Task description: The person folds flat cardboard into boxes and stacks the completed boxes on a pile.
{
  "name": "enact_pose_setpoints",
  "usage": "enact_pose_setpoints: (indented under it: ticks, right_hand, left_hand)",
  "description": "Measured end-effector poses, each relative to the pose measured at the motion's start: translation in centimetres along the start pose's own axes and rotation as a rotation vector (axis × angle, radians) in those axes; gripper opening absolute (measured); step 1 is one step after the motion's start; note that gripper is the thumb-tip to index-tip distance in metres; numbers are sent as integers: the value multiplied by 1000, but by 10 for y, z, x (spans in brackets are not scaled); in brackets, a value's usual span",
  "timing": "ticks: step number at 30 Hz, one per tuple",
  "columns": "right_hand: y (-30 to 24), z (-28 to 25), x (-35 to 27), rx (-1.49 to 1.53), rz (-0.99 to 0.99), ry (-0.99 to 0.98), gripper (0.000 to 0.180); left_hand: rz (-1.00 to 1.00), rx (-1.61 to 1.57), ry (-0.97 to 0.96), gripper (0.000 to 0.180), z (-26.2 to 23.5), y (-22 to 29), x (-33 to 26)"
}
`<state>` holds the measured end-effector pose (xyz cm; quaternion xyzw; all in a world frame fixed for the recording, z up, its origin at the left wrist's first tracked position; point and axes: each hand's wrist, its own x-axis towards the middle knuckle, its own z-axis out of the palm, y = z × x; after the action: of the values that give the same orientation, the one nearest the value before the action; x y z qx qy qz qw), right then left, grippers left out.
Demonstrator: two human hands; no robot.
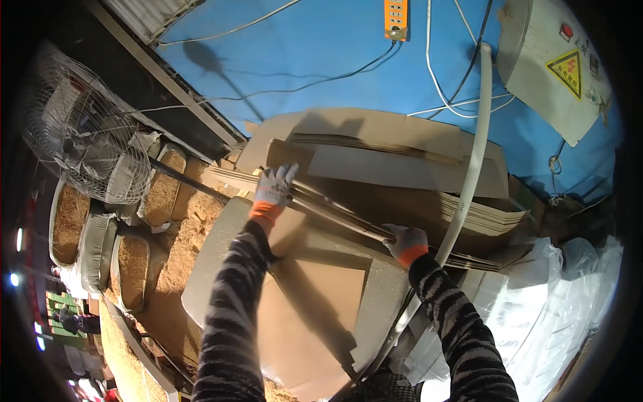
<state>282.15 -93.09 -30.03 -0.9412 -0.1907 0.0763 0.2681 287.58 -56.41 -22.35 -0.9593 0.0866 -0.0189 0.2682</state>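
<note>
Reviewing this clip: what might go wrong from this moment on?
The left gloved hand and right gloved hand each hold only an edge of the thin stack of flat brown cardboard sheets, so sheets may slide out. The white plastic pipe crosses close by and could snag the stack.

Single head view, fisheye, worn on head, looking down and forward over own forearms; close on cardboard stack (pixel 375 167), blue wall (pixel 321 53) behind, edges bending toward dark rim.
</note>
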Motion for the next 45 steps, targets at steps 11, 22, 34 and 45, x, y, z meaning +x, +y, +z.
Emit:
enact_pose_setpoints:
  ticks: [11, 22, 34, 45]
  right_hand:
    - [-19, 2, -10, -90, -204, -43, 45]
    - [-122, -21, 49, -173, -378, -403, 41]
    - [-123, -21, 44, -206, -218, -276, 66]
    - [-222, -10, 23, -284, -698, -374, 27]
  left_hand:
    - [-196, -288, -351, 39, -30, -64, -171]
    - [-384, -211, 74, 26, 16, -133, -341]
    - [257, -802, 125, 41, -68, 87, -447]
    - [-184, -360, 53, 84, -170, 1, -241]
